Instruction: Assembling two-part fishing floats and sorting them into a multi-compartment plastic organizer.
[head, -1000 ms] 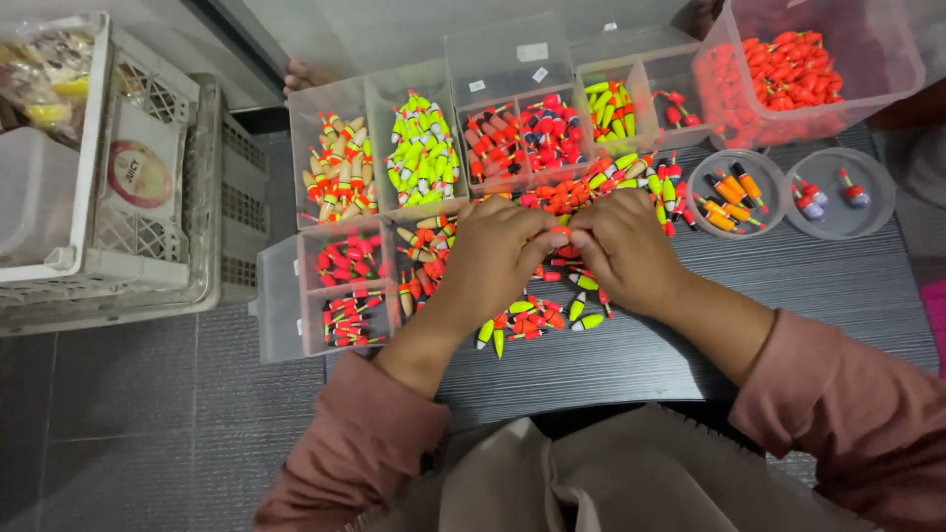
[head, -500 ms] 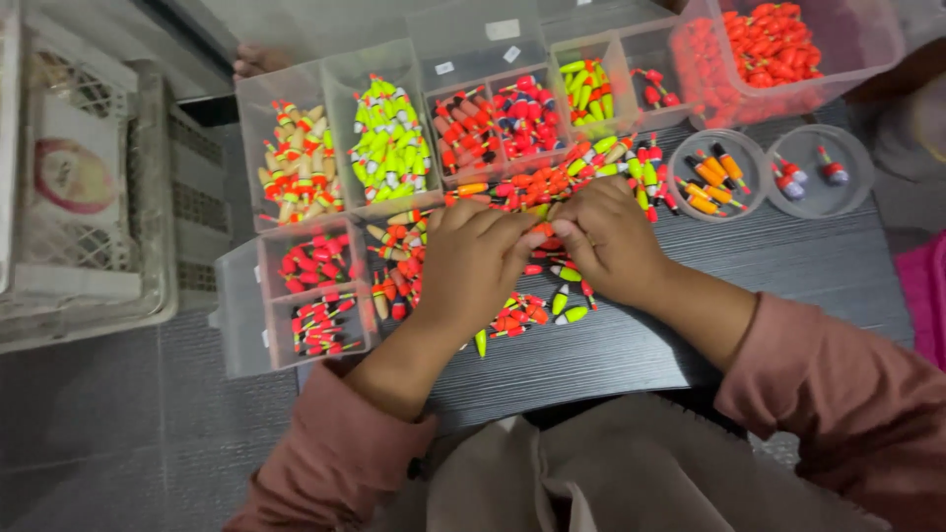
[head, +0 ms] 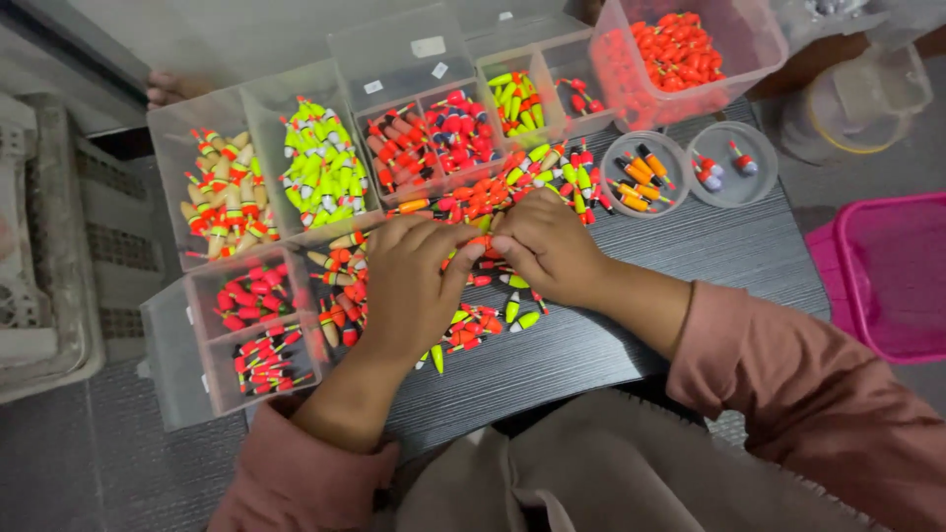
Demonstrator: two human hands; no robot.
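Both hands, left [head: 414, 286] and right [head: 547, 246], pinch one orange float [head: 480, 241]; loose floats [head: 493, 315] may roll off the worktop [head: 690, 266].

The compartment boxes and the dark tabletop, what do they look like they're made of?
The compartment boxes look like clear, slightly frosted plastic: the coloured floats inside show through their walls. The tabletop looks like dark wood-grain laminate or painted wood, with fine lengthwise streaks and a dull sheen; which of the two cannot be told.
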